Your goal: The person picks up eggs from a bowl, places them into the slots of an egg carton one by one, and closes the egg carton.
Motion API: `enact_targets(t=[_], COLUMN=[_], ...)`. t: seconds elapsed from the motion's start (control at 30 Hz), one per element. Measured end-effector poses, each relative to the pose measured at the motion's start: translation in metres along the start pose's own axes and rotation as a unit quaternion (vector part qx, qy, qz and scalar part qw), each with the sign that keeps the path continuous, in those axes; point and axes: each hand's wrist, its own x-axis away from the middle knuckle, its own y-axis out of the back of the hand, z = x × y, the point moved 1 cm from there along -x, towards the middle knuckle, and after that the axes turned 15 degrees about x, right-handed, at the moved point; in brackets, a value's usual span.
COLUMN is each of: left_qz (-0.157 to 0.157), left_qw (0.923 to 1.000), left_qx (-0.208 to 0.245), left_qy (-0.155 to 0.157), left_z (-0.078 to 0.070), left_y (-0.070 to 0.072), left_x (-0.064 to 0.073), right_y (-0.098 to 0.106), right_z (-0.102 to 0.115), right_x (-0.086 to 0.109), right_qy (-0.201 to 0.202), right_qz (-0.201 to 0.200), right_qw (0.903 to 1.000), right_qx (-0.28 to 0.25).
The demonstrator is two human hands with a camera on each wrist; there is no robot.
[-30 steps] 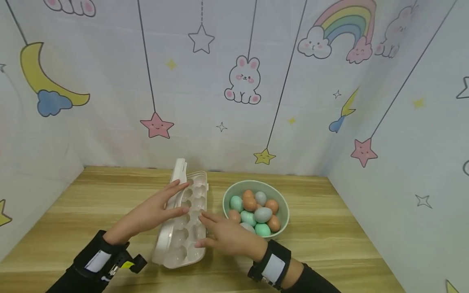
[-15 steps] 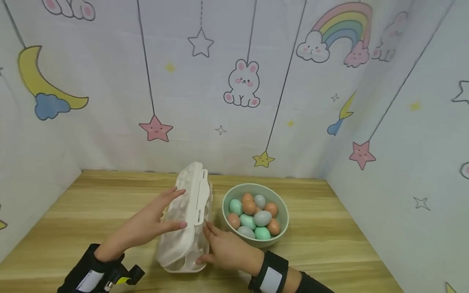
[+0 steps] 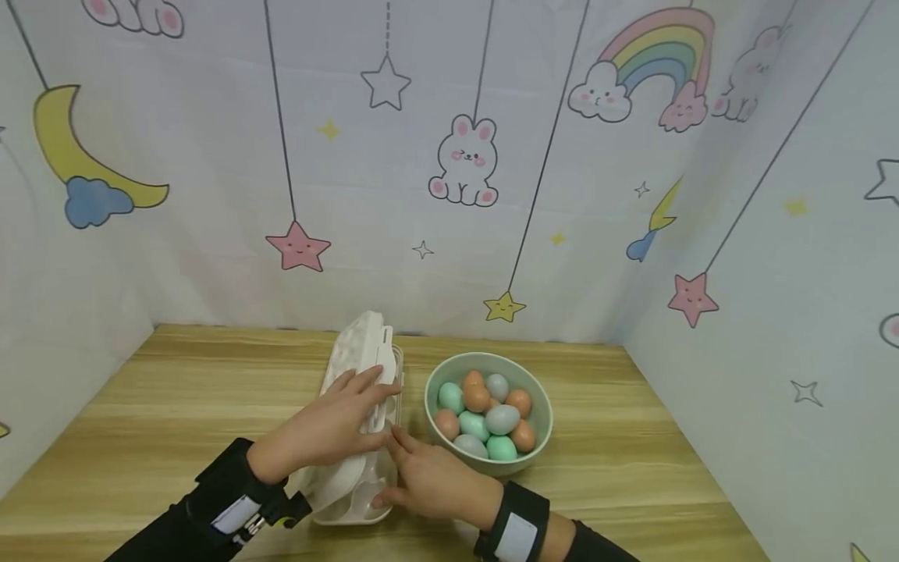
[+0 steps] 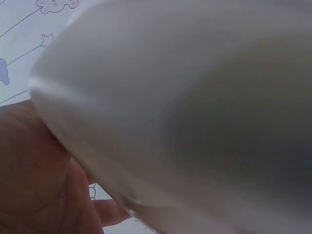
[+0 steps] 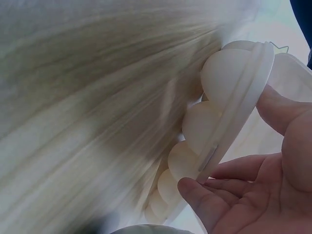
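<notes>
A whitish egg carton stands on the table, its lid swung most of the way over and still tilted above the base. Across the lid's front flap lies my left hand, fingers spread and nearly straight, touching it. In the left wrist view the blurred lid fills most of the picture, the left hand beside its edge. My right hand holds the right rim of the base. The right wrist view has the thumb and fingers of this hand at the rim, near the rounded egg cups.
A pale green bowl with several brown, mint and grey eggs stands right of the carton, close to my right hand. A wood-grain table carries everything. Printed cloth walls enclose its back and sides.
The lid has swung from the left over the base. My left hand came away to the left, then moved right onto the flap. My right hand stays at the rim.
</notes>
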Motion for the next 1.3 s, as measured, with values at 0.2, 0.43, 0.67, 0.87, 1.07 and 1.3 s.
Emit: enact_targets(t=[0.2,0.43,0.67,0.87,1.07,1.3], left_qz=[-0.017,-0.042,-0.031,-0.014,0.014,0.01], left_qw=[0.9994,0.9899,0.9713,0.9441,0.9357,0.9651], left_qx=[0.028,0.127,0.221,0.302,0.317,0.226], left_qy=[0.01,0.048,0.084,0.131,0.155,0.132], left_z=[0.01,0.029,0.058,0.085,0.088,0.066], left_y=[0.014,0.046,0.072,0.081,0.081,0.078], left_x=[0.009,0.036,0.058,0.069,0.068,0.065], right_y=[-0.002,-0.002,-0.005,-0.005,-0.005,-0.007], right_z=[0.001,0.001,0.0,-0.002,-0.001,-0.002], right_x=[0.001,0.003,0.007,0.008,0.01,0.007], right_qy=[0.003,-0.012,-0.054,-0.069,-0.078,-0.068], right_qz=[-0.009,0.021,0.042,0.032,0.013,-0.013], right_qw=[0.9999,0.9996,0.9966,0.9956,0.9953,0.997], right_qx=[0.01,-0.013,-0.046,-0.055,-0.055,-0.034])
